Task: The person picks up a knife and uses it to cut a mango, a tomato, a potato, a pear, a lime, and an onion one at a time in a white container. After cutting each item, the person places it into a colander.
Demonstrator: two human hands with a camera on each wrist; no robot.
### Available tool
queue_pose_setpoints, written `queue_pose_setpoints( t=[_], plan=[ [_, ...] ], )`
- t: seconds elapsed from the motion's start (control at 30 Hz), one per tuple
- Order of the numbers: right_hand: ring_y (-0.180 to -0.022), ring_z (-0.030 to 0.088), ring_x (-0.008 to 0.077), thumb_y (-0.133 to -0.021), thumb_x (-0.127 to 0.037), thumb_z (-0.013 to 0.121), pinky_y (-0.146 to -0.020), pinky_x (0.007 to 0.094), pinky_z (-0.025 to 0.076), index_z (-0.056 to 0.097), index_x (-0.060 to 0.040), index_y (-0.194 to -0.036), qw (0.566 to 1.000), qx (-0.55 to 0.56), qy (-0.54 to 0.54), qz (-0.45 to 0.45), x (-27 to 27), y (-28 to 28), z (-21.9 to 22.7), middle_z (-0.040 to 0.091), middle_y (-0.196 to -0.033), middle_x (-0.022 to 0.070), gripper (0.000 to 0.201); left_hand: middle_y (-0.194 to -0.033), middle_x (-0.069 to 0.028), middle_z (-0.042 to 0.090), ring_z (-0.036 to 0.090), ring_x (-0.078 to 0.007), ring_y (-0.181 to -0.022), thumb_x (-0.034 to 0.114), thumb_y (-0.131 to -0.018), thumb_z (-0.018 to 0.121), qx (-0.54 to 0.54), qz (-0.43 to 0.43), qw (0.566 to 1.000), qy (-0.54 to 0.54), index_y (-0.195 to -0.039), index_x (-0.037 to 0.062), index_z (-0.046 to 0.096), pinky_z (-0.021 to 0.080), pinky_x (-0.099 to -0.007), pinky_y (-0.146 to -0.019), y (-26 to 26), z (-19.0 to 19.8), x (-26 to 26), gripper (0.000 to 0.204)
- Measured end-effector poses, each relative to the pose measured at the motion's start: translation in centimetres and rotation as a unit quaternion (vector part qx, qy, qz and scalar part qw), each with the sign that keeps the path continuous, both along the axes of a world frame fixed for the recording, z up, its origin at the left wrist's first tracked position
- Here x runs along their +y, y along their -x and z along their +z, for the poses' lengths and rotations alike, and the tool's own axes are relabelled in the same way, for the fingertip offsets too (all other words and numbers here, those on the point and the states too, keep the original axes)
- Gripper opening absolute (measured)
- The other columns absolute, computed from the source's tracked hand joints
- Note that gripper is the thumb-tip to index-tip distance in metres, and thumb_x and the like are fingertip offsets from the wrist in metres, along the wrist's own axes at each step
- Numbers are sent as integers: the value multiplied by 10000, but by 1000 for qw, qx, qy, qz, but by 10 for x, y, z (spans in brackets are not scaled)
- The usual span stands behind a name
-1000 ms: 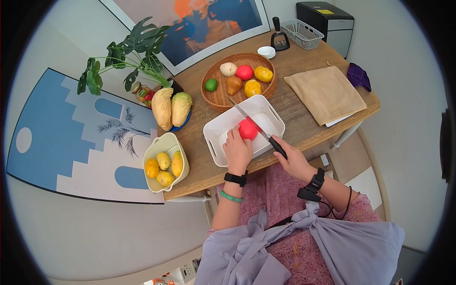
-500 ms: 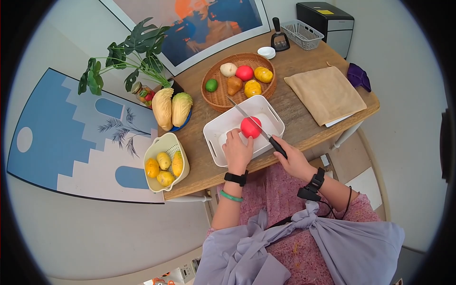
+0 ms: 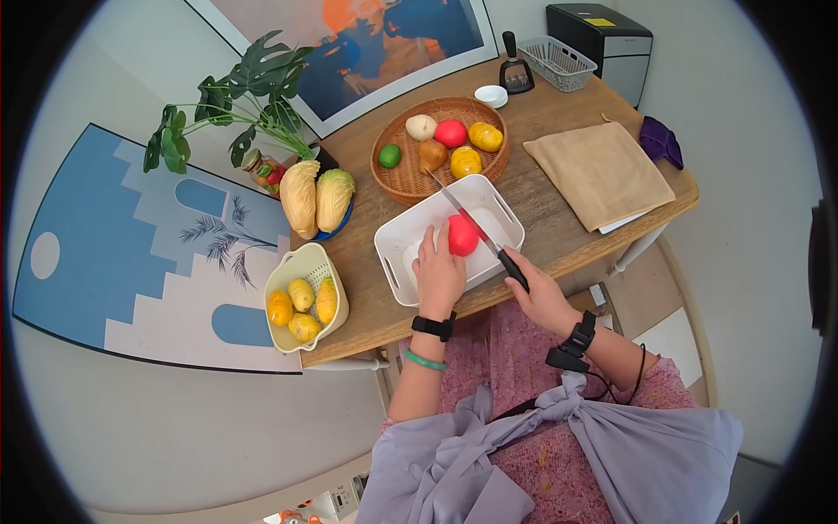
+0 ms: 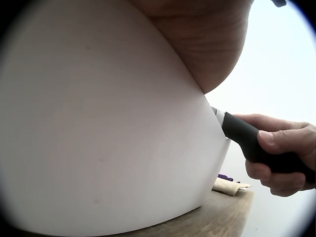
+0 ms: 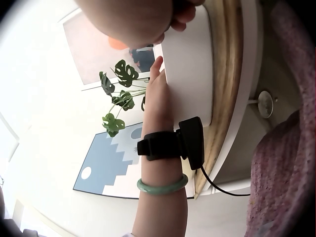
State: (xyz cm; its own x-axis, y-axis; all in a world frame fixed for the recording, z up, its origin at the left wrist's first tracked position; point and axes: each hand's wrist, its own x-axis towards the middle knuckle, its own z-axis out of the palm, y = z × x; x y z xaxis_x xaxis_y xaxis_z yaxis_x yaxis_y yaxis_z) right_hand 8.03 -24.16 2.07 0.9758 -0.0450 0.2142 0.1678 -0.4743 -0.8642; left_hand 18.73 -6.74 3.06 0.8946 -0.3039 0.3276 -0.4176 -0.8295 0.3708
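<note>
In the head view, a tomato-like red fruit [image 3: 462,237] sits in a white rectangular bin [image 3: 389,272] with handle slots. My left hand [image 3: 438,272] reaches over the bin's near side, its fairly straight fingers against the left side of the red fruit. My right hand [image 3: 543,299] grips a kitchen knife [image 3: 514,269] by its black handle. The blade runs forward along the fruit's right side, reflecting red, and its tip overlaps the wicker basket. In the left wrist view, the bin wall hides the blade, while the right hand's fingers [image 4: 281,140] wrap the handle.
Behind the bin, a round wicker basket [image 3: 384,181] holds several fruits and vegetables. Left stand a cream colander [image 3: 341,306] with yellow produce and two cabbages [image 3: 332,201]. A folded tan cloth [image 3: 598,175] lies right. The table edge [image 3: 367,339] runs close before me.
The blade has shifted from across the red fruit to its right side, its tip slightly farther forward. My left fingers have stretched forward along the fruit.
</note>
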Motion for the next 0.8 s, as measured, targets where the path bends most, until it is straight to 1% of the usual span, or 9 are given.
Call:
queue_pose_setpoints(
  t=[0.2, 0.33, 0.4, 0.5, 0.6, 0.63, 0.73, 0.77, 0.8],
  plan=[
    [-1146, 548, 406, -944, -115, 538, -944, 396, 446, 356, -58, -1423, 1000, 10, 0, 0, 1, -1, 4, 537, -1267, 266, 516, -1437, -218, 370, 422, -363, -1272, 160, -838, 589, 38, -11, 999, 25, -1378, 66, 407, 363, -486, -991, -1, 0, 1, 578],
    [-1148, 545, 408, -943, -114, 537, -945, 399, 445, 356, -57, -1422, 1000, 5, 2, 0, 2, -2, 1, 535, -1270, 266, 515, -1419, -220, 385, 428, -370, -1264, 201, -804, 659, 30, 5, 999, 34, -1318, 43, 427, 364, -482, -1000, 1, 2, -1, 586],
    [-1047, 580, 434, -943, -139, 529, -857, 444, 483, 352, -103, -1426, 998, -67, 6, -13, 4, -2, -2, 572, -1183, 275, 516, -1411, -220, 391, 434, -374, -1256, 213, -791, 681, 32, 8, 999, 40, -1298, 39, 432, 365, -481, -1002, 0, 3, -1, 591],
    [-1067, 574, 433, -943, -138, 531, -869, 442, 480, 356, -99, -1423, 998, -60, 13, -10, 3, -1, 1, 567, -1201, 274, 513, -1384, -216, 414, 453, -384, -1231, 226, -786, 696, 35, 2, 998, 56, -1261, 29, 446, 376, -474, -991, 0, 3, -1, 572],
    [-1063, 575, 433, -942, -139, 533, -866, 441, 482, 356, -106, -1425, 999, -36, 18, 8, 1, -4, -1, 570, -1198, 270, 515, -1315, -210, 459, 488, -374, -1177, 239, -785, 704, 44, 4, 996, 73, -1218, 24, 461, 399, -455, -956, 0, 6, -2, 541],
    [-1063, 575, 433, -942, -139, 533, -866, 441, 482, 356, -106, -1425, 999, -37, 18, 9, 2, -4, -1, 570, -1198, 270, 515, -1258, -202, 489, 507, -368, -1140, 248, -787, 706, 40, 6, 996, 74, -1195, 24, 469, 410, -449, -932, 1, 7, -2, 523],
    [-1034, 582, 435, -939, -137, 535, -849, 443, 485, 357, -116, -1426, 996, -86, 9, -14, 4, -3, -2, 579, -1174, 267, 518, -1151, -187, 538, 541, -357, -1068, 266, -792, 706, 26, 12, 997, 75, -1160, 21, 480, 426, -441, -886, 2, 6, -2, 496],
    [-1029, 583, 436, -938, -135, 535, -845, 444, 486, 357, -120, -1426, 998, -64, 16, -5, 2, -3, -4, 579, -1170, 268, 519, -1101, -179, 557, 555, -354, -1033, 275, -795, 704, 15, 15, 997, 72, -1148, 19, 485, 431, -439, -864, 2, 6, -2, 487],
    [-1024, 584, 437, -937, -133, 534, -842, 445, 486, 358, -124, -1426, 999, -43, 23, 3, 1, -3, -5, 580, -1165, 268, 519, -1101, -179, 557, 555, -354, -1033, 275, -795, 704, 15, 13, 997, 72, -1148, 19, 485, 431, -439, -864, 2, 6, -3, 487]
  ],
)
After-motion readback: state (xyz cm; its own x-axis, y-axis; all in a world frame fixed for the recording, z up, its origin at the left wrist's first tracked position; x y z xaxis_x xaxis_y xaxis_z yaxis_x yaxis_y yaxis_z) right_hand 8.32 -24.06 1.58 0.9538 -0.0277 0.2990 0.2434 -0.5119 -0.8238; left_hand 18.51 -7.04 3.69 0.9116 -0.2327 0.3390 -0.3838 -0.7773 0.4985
